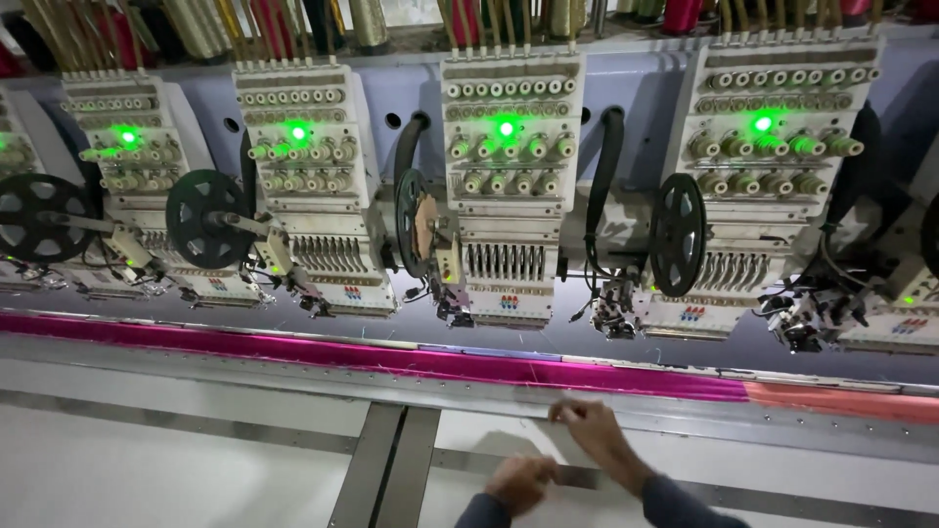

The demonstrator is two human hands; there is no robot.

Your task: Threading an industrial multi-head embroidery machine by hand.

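Nearest you, both of your hands sit low at the bottom edge of the view, over the pale worktop (176, 460) of a long multi-head embroidery machine. Your left hand (518, 482) is curled into a loose fist, knuckles up, resting near the grey metal rail (386, 469) that crosses the worktop; whether its grip has anything in it you cannot tell from here. Your right hand (595, 430) reaches forward with fingertips pinched together just short of the magenta fabric strip (391, 357), and the grip looks closed on something very fine, possibly a thread, though it is too thin to make out. That fabric strip lies stretched flat along the whole bed beneath the embroidery heads (509, 186), turning to a redder tone at the far right. Judge it as light, soft and limp, held taut only by its frame, so it probably snags and puckers easily; take it at the near edge with a flat pinch rather than mid-span, well clear of the needle bars. Green indicator lamps (506, 128) glow on each head, with black reels (678, 235) between them.
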